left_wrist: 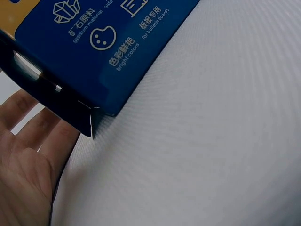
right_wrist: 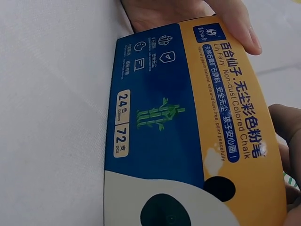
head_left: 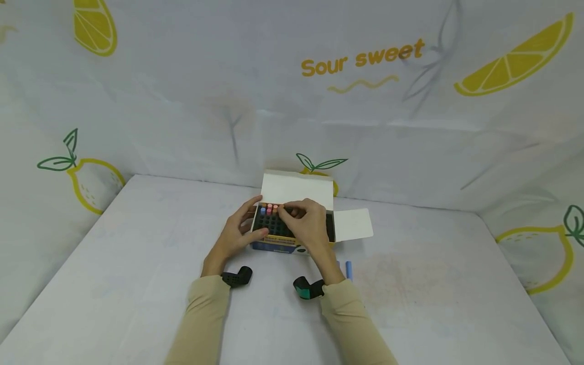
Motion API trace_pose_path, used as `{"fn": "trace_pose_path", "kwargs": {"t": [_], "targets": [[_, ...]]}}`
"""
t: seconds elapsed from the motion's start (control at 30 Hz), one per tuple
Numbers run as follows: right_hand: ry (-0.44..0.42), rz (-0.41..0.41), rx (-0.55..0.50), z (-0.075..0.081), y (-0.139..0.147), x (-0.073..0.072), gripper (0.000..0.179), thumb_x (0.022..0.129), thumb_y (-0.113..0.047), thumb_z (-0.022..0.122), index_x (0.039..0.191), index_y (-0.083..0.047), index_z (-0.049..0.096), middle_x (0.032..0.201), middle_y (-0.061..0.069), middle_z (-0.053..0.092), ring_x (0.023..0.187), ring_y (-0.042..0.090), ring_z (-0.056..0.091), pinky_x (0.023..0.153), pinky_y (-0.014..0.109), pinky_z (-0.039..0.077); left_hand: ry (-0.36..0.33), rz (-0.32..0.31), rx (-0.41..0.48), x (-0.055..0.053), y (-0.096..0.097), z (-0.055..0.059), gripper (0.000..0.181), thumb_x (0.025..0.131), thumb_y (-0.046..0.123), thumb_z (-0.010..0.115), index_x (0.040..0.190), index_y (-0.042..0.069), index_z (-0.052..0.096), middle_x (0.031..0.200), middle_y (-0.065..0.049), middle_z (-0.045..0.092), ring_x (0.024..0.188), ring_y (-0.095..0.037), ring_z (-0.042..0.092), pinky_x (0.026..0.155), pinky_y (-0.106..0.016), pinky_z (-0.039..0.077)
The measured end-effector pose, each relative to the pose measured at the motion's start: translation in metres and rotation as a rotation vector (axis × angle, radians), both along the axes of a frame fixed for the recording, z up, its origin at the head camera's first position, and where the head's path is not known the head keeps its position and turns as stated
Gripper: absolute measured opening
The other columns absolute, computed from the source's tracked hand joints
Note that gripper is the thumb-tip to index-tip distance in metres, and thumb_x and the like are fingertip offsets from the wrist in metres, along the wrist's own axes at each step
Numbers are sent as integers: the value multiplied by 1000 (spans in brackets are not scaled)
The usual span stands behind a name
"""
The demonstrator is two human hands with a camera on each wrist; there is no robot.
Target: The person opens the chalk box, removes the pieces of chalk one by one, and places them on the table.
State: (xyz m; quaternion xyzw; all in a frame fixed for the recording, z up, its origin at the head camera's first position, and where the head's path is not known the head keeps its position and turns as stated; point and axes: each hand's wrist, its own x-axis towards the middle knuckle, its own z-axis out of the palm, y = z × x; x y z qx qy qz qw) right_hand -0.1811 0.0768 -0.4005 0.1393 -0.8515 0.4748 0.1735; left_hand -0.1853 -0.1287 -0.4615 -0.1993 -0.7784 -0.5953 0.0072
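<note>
A blue and yellow chalk box [head_left: 276,247] sits on the table, its lid raised at the back. Several chalk sticks [head_left: 269,209], pink, blue and orange, stand in the back left holes of its black holder [head_left: 271,223]. My left hand [head_left: 234,235] grips the box's left end, thumb over the front edge; the left wrist view shows its fingers [left_wrist: 40,125] along that end. Above the holder, my right hand [head_left: 310,223] pinches an orange chalk stick [head_left: 281,206] at the back row. This hand hides much of the holder's right part.
A white side flap [head_left: 353,224] sticks out to the right of the box, and the lid [head_left: 296,187] leans near the lemon-print backdrop [head_left: 388,152]. A blue chalk stick [head_left: 349,270] lies on the table by my right wrist, beside a partly hidden purple one [head_left: 338,264].
</note>
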Motion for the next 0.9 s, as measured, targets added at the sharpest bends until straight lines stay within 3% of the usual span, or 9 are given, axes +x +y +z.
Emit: {"fn": "trace_pose_path", "kwargs": {"t": [0.27, 0.47, 0.7, 0.9], "targets": [[-71, -16, 35, 0, -1, 1, 17, 86, -15, 82, 95, 0, 82, 78, 14, 70, 69, 22, 66, 62, 19, 52, -11, 2, -6, 0, -1, -2, 82, 89, 31, 76, 160, 29, 35, 142, -21, 55, 132, -42, 57, 109, -61, 49], [-59, -8, 17, 1, -1, 3, 17, 87, -15, 81, 96, -1, 82, 78, 14, 70, 69, 22, 65, 62, 18, 51, -2, -8, 1, 0, -1, -1, 82, 89, 29, 76, 160, 23, 35, 142, -22, 55, 131, -42, 57, 109, -61, 48], [18, 2, -24, 7, -1, 4, 15, 87, -12, 80, 95, 1, 82, 75, 16, 68, 65, 23, 63, 60, 17, 50, 3, -5, 2, 1, 0, 1, 82, 89, 31, 76, 159, 25, 36, 140, -22, 56, 129, -42, 58, 107, -62, 49], [29, -30, -75, 16, -2, 5, 16, 87, -12, 80, 97, 1, 81, 75, 16, 66, 65, 21, 62, 61, 16, 48, 2, 4, -1, 1, -1, 0, 81, 89, 31, 76, 159, 26, 36, 141, -20, 57, 129, -41, 58, 108, -61, 49]]}}
